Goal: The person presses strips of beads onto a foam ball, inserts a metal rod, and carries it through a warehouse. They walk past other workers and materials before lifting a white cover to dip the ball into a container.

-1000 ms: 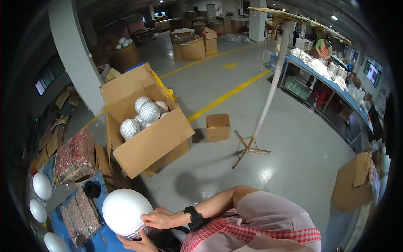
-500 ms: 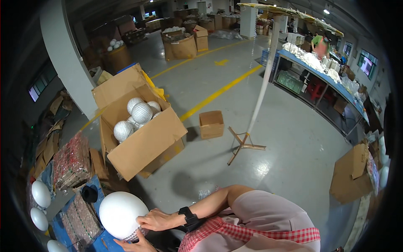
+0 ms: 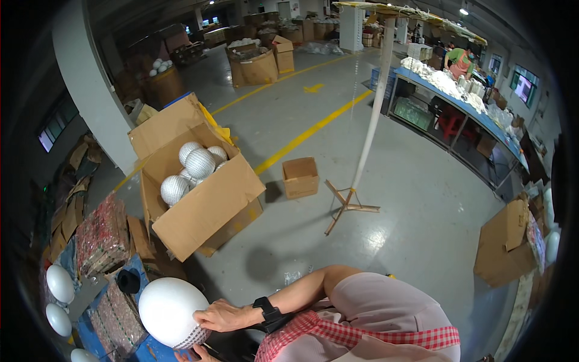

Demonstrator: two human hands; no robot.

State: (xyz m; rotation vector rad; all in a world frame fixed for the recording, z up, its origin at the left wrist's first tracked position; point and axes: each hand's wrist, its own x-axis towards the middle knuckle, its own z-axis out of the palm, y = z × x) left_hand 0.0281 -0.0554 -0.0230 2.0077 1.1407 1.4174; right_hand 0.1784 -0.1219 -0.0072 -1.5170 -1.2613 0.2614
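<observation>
Over the last second the white ball (image 3: 167, 311) has stayed low at the person's left, right hand (image 3: 224, 315) spread flat against its side, left hand (image 3: 190, 355) mostly hidden beneath, grip unclear.

At the lower left, a large white ball (image 3: 167, 309) rests over a blue work table (image 3: 151, 350). The right hand (image 3: 224, 315), a black watch at its wrist, lies flat against the ball's side. The left hand (image 3: 192, 355) touches the ball's patterned underside, fingers barely showing. Behind stands an open cardboard box (image 3: 202, 199) holding mirrored balls (image 3: 199, 163).
</observation>
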